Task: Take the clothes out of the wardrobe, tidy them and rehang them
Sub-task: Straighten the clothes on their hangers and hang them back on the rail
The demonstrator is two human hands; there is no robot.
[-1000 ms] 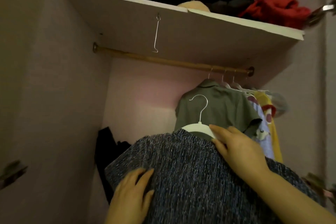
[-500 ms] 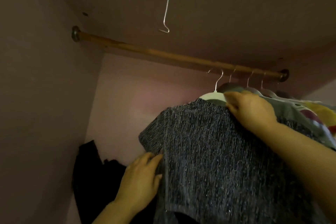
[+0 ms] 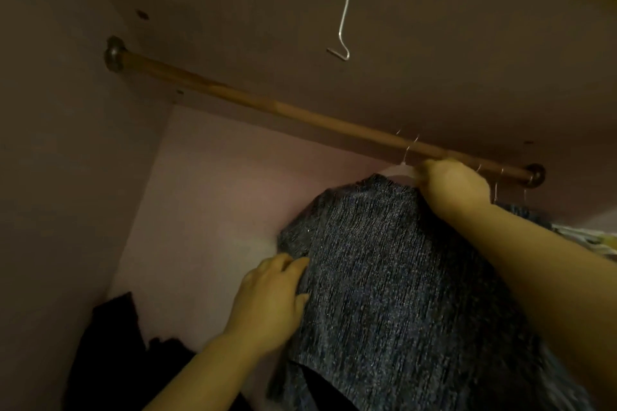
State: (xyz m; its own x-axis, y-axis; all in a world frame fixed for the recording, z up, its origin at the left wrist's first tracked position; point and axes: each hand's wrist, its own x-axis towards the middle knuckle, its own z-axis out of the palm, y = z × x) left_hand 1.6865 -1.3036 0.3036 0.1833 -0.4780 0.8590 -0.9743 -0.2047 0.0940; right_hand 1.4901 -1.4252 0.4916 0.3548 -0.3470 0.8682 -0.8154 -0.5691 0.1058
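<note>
One speckled, ribbed dark-grey knit top (image 3: 384, 277) is held on one white hanger (image 3: 400, 172) just beneath one round wooden rod (image 3: 300, 117). The hanger's top is clasped by the curled right hand (image 3: 450, 188). Lower down, the sleeve edge is met by the left hand (image 3: 270, 304); whether it is pinched cannot be told.

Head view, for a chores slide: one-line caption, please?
Right hand holds a hanger bearing a dark speckled top at the wooden rail; left hand grips the top's edge.
</note>
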